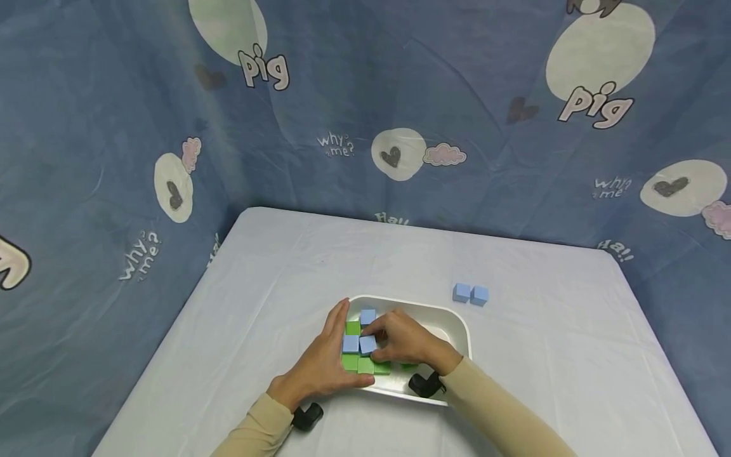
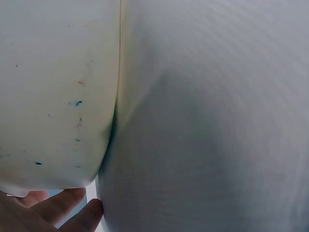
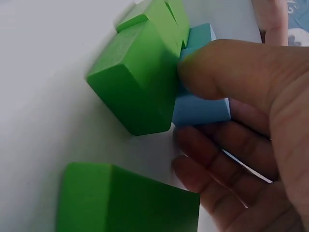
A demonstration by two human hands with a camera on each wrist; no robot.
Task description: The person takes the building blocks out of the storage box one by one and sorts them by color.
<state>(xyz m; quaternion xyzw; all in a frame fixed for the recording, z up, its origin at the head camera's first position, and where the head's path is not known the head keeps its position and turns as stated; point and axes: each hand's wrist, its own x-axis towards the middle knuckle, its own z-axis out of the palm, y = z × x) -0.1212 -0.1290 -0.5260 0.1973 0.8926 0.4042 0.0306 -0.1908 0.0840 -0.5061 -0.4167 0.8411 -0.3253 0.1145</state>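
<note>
A white tray (image 1: 425, 304) holds green and blue cubes packed at its left end. My left hand (image 1: 325, 362) rests against the tray's left side, fingers extended along the rim and thumb stretched toward the front edge; in the left wrist view its fingertips touch the rim. Inside the tray, my right hand (image 1: 405, 339) pinches a blue cube (image 1: 368, 345) between thumb and fingers. That cube sits beside another blue cube (image 1: 351, 343) and behind a row of green cubes (image 1: 365, 365). In the right wrist view, the thumb presses the blue cube (image 3: 203, 108) next to a green cube (image 3: 140, 82).
Two blue cubes (image 1: 471, 294) lie side by side on the white table (image 1: 548, 355), beyond the tray's back right corner. A separate green cube (image 3: 125, 203) stands in the tray, mostly hidden under the right wrist in the head view. Blue printed cloth (image 1: 342, 95) hangs behind the table.
</note>
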